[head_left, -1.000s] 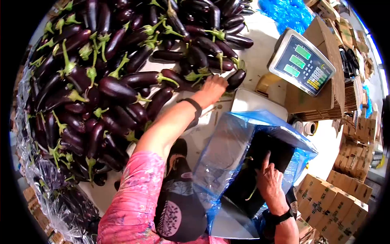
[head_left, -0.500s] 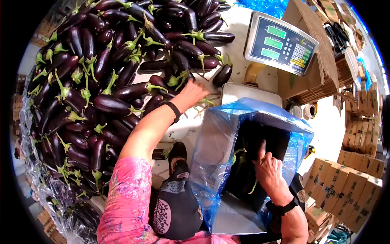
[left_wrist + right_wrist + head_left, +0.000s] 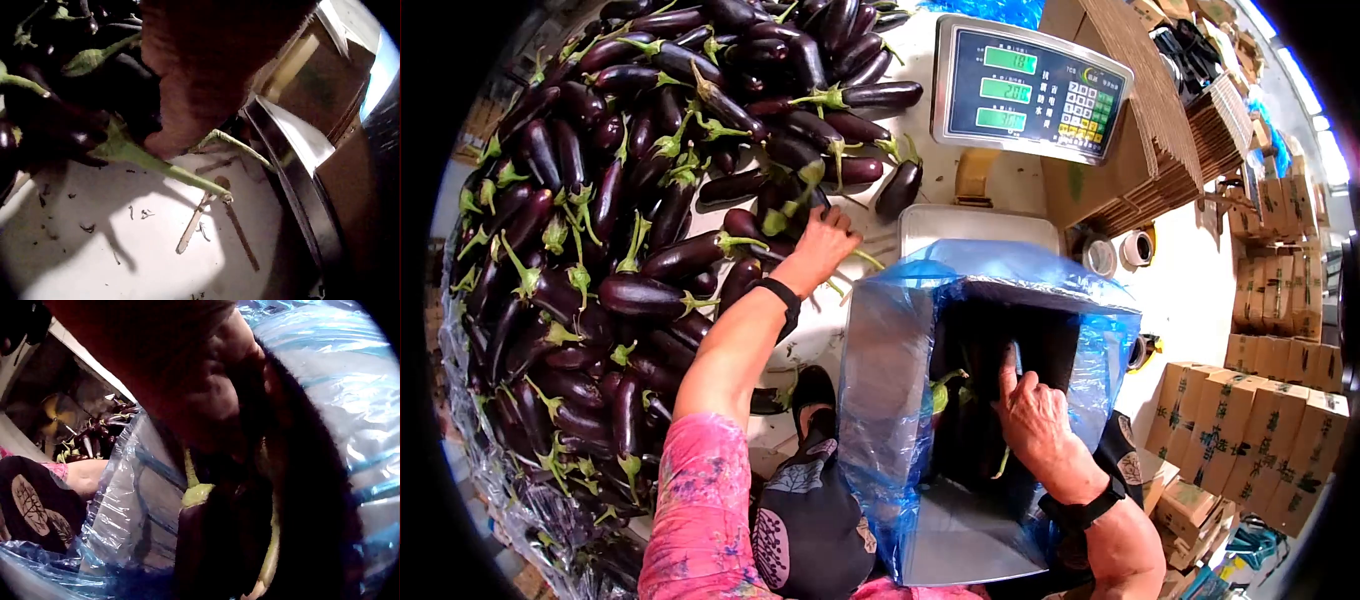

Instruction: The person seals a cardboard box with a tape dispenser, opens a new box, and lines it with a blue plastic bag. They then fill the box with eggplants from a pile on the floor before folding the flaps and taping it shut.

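Note:
At the heap's right edge in the head view, my left hand [image 3: 825, 245] has curled fingers around a dark, blurred eggplant [image 3: 800, 185]. The left wrist view has the hand [image 3: 200, 81] above dark eggplants, beside a green calyx and stem [image 3: 144, 156]. Inside the blue-lined box [image 3: 985, 545], my right hand [image 3: 1040, 420] rests low with the index finger straight; its other fingers are bent. Eggplant stems [image 3: 945, 380] show beside it. From the right wrist, the hand [image 3: 206, 387] covers part of an eggplant [image 3: 194, 531]; its fingertips are hidden.
A scale display [image 3: 1030, 90] stands behind a metal weighing plate [image 3: 980, 230], which touches the blue liner [image 3: 890, 370]. Flattened cartons [image 3: 1120, 130] lean at its right. Tape rolls [image 3: 1137, 248] lie nearby. A large eggplant heap [image 3: 570, 250] fills the left; packed cartons [image 3: 1250, 430] stand right.
The head view has shifted, so the scale and box appear further left. My left hand has moved left along the heap's edge, away from the lone eggplant near the scale. My right hand stays in the box.

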Demonstrator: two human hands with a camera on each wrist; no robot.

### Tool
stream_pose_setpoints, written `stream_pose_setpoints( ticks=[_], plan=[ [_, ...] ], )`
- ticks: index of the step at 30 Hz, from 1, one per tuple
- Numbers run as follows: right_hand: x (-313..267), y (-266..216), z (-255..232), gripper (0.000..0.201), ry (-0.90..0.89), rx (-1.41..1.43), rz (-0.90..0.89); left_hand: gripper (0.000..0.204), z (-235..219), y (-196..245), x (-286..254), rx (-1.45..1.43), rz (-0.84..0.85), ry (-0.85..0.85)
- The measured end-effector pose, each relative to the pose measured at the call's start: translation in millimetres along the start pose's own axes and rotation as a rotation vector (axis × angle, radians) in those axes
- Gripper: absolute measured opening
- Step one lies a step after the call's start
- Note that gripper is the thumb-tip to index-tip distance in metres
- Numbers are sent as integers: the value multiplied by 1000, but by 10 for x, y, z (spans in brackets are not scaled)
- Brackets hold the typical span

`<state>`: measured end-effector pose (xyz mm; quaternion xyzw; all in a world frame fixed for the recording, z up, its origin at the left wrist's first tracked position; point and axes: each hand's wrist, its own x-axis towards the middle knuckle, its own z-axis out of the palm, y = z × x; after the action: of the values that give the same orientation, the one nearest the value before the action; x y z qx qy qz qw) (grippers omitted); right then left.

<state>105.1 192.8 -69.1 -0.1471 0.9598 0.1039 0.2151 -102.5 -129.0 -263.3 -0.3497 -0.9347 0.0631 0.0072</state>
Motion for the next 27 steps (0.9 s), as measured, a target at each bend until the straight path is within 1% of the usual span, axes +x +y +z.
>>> stream_pose_setpoints(
  ticks=[2,3,4,5,6,7,8,9,10,11,12,13,14,16,18,20,21,22,24,25,26,27],
  plan=[
    [4,9,9,80,-5,11,3,32,-135,-154,-26,97,-73,54],
    [-3,10,11,80,14,9,3,44,-335,-288,-69,185,-100,5],
    [2,11,16,82,-8,9,6,57,-370,-498,-116,265,-119,20],
    [4,14,43,82,-7,-2,7,59,-595,-703,-155,84,-252,-10],
    [9,9,56,82,0,-7,19,62,-933,-912,-178,-93,-375,-29],
    [3,0,41,82,-5,-9,31,60,-1168,-1105,-271,-342,-536,65],
    [-10,14,-18,63,71,-58,-9,58,-1391,-1293,-415,-593,-696,165],
    [-18,42,-50,63,122,-34,-50,54,-1624,-1382,-631,-803,-691,290],
    [-45,44,-97,63,168,-10,-88,51,-1843,-1354,-858,-1017,-672,411],
    [-6,-18,-510,64,-77,175,-36,53,-2029,-1241,-999,-1160,-615,510],
    [11,-39,-801,67,-186,531,-53,55,-2199,-1053,-1125,-1313,-556,606],
    [20,-36,-1047,69,-291,883,-61,56,-2421,-814,-1221,-1441,-513,656],
    [22,-65,-1193,72,-387,1236,-63,59,-2631,-560,-1273,-1572,-461,706],
    [52,-248,-1210,71,-325,1747,-213,66,-2878,-86,-1304,-1649,-299,782],
    [165,-484,-1240,68,-409,2199,-116,67,-3012,307,-1208,-1598,130,806],
    [182,-684,-1479,55,-282,2582,-296,63,-3332,531,-1199,-1093,314,543],
    [147,-636,-1555,47,-205,2565,-272,61,-3388,602,-1194,-1081,393,398],
    [156,-597,-1483,46,-152,2565,-232,67,-3405,609,-1155,-972,436,346],
    [24,-462,-1429,46,-90,2466,-209,70,-3431,618,-1165,-1078,293,270],
    [-39,-399,-1379,49,-39,2365,-185,73,-3404,592,-1207,-1331,159,151],
    [-106,-355,-1333,50,-45,2349,-145,76,-3274,582,-1224,-1648,31,80],
    [-171,-365,-1326,52,-6,2330,-115,78,-3334,596,-1209,-1788,-78,0]
  ],
)
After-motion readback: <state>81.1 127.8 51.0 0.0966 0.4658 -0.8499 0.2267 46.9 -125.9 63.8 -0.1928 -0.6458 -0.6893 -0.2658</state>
